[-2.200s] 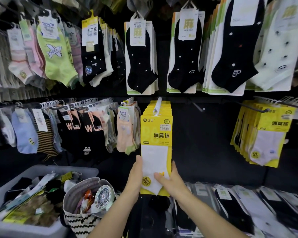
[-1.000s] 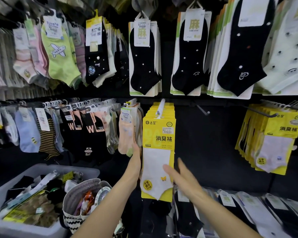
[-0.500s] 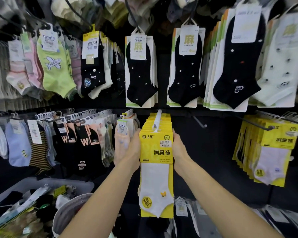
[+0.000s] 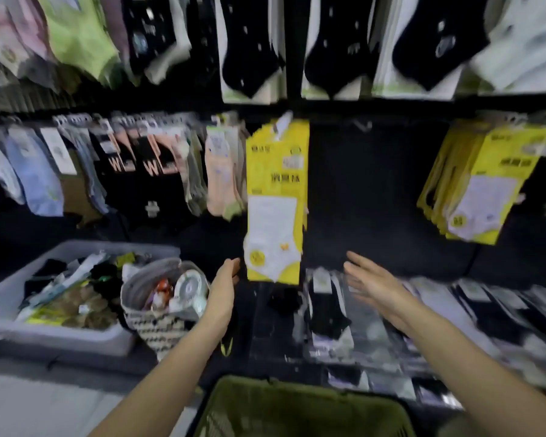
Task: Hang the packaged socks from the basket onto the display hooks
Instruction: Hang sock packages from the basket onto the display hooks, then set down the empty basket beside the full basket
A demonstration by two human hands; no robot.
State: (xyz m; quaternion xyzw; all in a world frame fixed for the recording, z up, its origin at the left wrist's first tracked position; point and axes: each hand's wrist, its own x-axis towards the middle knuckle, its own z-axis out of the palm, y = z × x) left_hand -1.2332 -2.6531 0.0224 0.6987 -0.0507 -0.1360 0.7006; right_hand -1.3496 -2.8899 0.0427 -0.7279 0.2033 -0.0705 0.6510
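Both hands are open and empty — left hand [image 4: 224, 283] just below-left of the hung yellow sock pack [image 4: 276, 200], right hand [image 4: 371, 283] lower right. Beneath the forearms: green basket [image 4: 300, 402], contents blurred. Left of the left hand — grey bin [image 4: 60, 334] of packaged socks, patterned bag [image 4: 158, 329] holding a fan.

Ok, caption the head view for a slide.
Both hands, left and right, open below the hung yellow sock packs.
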